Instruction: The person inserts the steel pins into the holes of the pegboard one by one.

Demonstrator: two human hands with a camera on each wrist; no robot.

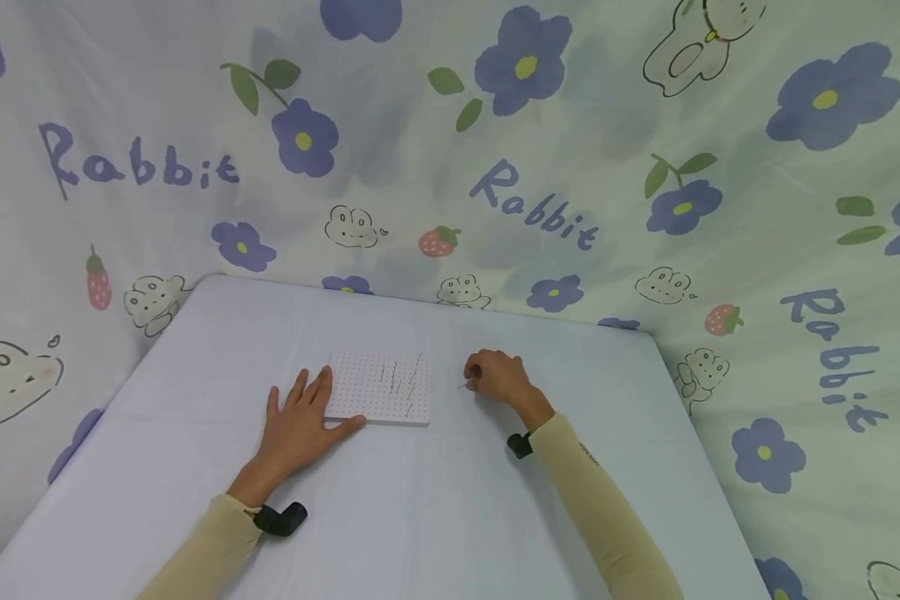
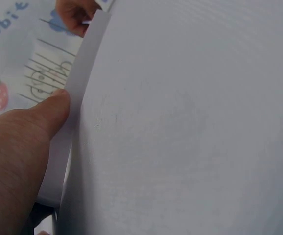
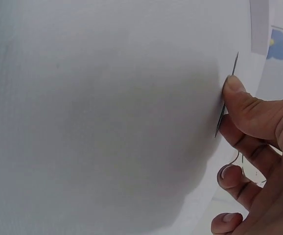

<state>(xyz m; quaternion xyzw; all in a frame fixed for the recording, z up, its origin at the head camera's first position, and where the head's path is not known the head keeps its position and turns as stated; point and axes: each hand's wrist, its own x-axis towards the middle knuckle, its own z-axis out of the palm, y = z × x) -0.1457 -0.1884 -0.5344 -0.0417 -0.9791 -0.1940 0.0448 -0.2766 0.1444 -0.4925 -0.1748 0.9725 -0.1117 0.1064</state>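
A white board with a grid of small dots lies on the table. Several thin dark needles stand in its right half; the left wrist view shows them rising past the board's edge. My left hand, fingers spread, rests at the board's left side, its thumb against the front edge. To the right of the board, my right hand pinches a needle between thumb and index finger, held close over the table. Its other fingers are curled, and both pointed ends of the needle show.
A white cloth covers the table. Behind and at the sides hangs a curtain printed with rabbits, flowers and strawberries. Each wrist carries a small black camera, on the left and on the right.
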